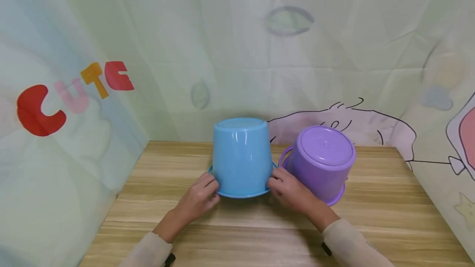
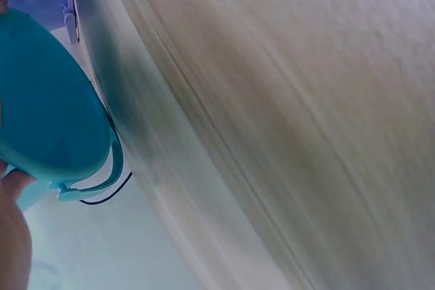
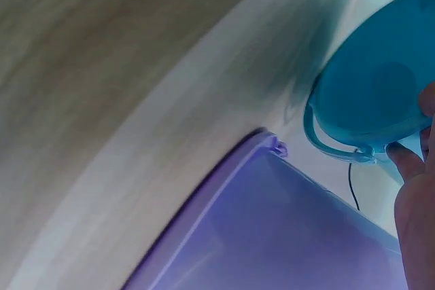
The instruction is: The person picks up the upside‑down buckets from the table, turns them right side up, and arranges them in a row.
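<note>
A blue bucket is upside down near the back of the table, held by its rim from both sides. My left hand grips the rim at its left, and my right hand grips it at its right. Both wrist views look into the open mouth of the blue bucket, so its near edge is raised off the table; its handle hangs at the far side. To the right, close by my right hand, a purple bucket also stands upside down, its handle at its left.
The wooden table runs up to a printed cloth backdrop at the back. More printed cloth hangs along the left and right sides, with coloured letters on the left one.
</note>
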A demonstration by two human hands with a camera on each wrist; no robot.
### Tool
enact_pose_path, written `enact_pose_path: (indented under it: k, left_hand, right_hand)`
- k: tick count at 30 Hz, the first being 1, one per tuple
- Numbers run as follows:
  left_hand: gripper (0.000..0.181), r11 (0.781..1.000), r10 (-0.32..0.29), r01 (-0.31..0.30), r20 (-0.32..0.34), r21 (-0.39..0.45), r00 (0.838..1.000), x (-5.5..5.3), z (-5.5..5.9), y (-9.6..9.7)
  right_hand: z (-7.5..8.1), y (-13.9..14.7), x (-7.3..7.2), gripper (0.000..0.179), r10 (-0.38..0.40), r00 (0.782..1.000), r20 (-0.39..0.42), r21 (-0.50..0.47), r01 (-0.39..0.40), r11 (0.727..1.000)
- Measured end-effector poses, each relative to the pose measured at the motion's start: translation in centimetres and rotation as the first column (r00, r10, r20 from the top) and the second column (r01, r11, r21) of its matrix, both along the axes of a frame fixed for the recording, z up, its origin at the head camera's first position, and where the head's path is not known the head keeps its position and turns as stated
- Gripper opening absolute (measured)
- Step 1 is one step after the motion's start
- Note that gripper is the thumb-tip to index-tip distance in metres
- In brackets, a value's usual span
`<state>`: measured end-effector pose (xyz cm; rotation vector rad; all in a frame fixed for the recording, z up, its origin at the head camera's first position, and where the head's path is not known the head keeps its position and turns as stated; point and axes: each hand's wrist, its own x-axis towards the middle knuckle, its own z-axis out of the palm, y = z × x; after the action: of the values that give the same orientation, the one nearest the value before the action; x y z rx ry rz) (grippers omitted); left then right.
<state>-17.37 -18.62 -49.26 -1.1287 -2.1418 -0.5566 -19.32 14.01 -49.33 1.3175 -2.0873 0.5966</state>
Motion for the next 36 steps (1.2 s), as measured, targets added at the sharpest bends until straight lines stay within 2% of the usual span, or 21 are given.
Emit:
enact_pose_path:
  k: [7, 14, 18, 22, 25, 29, 33, 36]
  left_hand:
    - [0.016, 0.999, 0.023, -0.023, -0.023, 0.027, 0.999, 0.1, 1.0, 0.2]
    - [0.014, 0.998, -0.015, 0.018, -0.048, 0.064, 0.999, 0.1, 2.1, 0.4]
    - [0.003, 0.996, -0.026, 0.033, -0.091, 0.082, 0.995, 0.0, 2.7, 0.4]
    - [0.023, 0.996, -0.018, 0.026, -0.098, 0.084, 0.995, 0.2, 3.2, 0.5]
    - [0.028, 0.996, -0.013, 0.021, -0.089, 0.091, 0.996, 0.4, 3.7, 0.6]
    - [0.025, 0.993, -0.023, 0.036, -0.121, 0.110, 0.992, 0.4, 4.4, 0.7]
    - [0.024, 0.992, -0.015, 0.037, -0.184, 0.120, 0.983, 0.3, 5.3, 0.9]
    - [0.024, 0.993, 0.005, 0.021, -0.220, 0.117, 0.975, 0.2, 6.0, 1.0]
  right_hand:
    - [1.1, 0.2, 0.2, 0.019, 0.014, 1.000, -0.009, -0.074, -0.014, 0.997]
    - [2.0, 0.6, 0.4, 0.023, -0.026, 0.999, 0.021, -0.088, 0.028, 0.996]
    - [2.2, 0.6, 0.4, 0.026, -0.042, 0.999, 0.021, -0.114, 0.045, 0.993]
    - [2.5, 0.7, 0.4, 0.030, -0.057, 0.998, 0.013, -0.147, 0.058, 0.987]
    - [2.9, 0.8, 0.4, 0.028, -0.066, 0.997, 0.032, -0.158, 0.070, 0.985]
    - [3.5, 0.9, 0.6, 0.018, -0.090, 0.995, 0.044, -0.156, 0.095, 0.983]
    - [4.0, 0.9, 0.6, 0.028, -0.119, 0.992, 0.031, -0.159, 0.123, 0.980]
    - [4.6, 0.9, 0.6, 0.036, -0.128, 0.990, 0.064, -0.162, 0.137, 0.977]
